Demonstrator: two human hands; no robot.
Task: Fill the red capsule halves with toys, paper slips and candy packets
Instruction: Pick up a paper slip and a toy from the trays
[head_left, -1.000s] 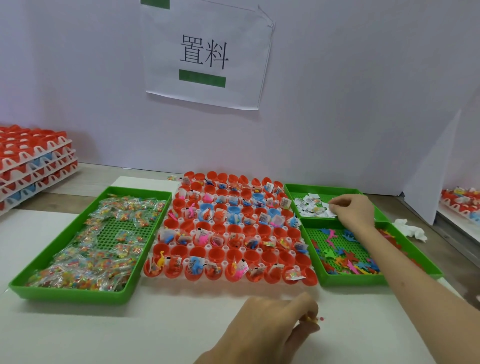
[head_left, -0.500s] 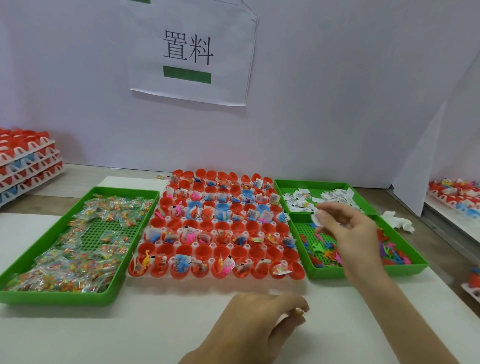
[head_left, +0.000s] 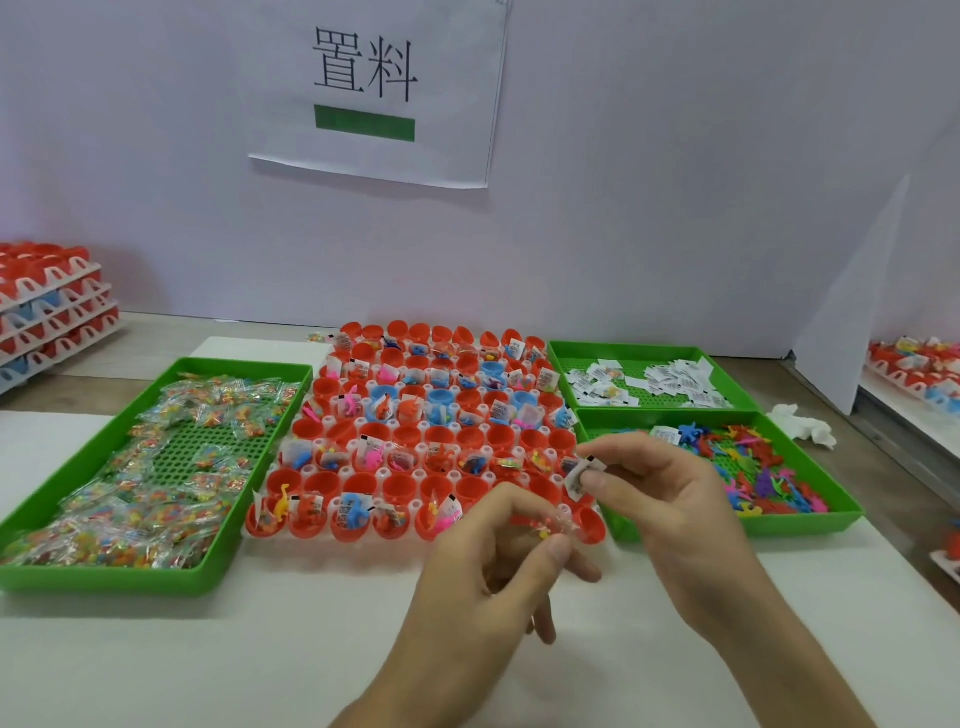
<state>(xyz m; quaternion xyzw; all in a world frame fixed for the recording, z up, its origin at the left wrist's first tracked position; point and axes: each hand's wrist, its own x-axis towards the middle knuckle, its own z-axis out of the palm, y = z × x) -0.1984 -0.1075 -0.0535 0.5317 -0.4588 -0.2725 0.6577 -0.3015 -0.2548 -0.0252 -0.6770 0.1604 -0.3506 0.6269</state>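
Slip and candy ready to drop.
Your right hand (head_left: 670, 499) pinches a paper slip (head_left: 581, 477), your left hand (head_left: 493, 566) a candy packet (head_left: 553, 527); next, aim both into the front-corner red capsule (head_left: 590, 525).

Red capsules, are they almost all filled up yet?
Not yet. Many red capsule halves already hold toys, slips or candy, like the front-left ones. Right now the left hand pinches a candy packet and the right hand pinches a paper slip, both near the front-right corner. Several halves look empty, such as most of one middle row.
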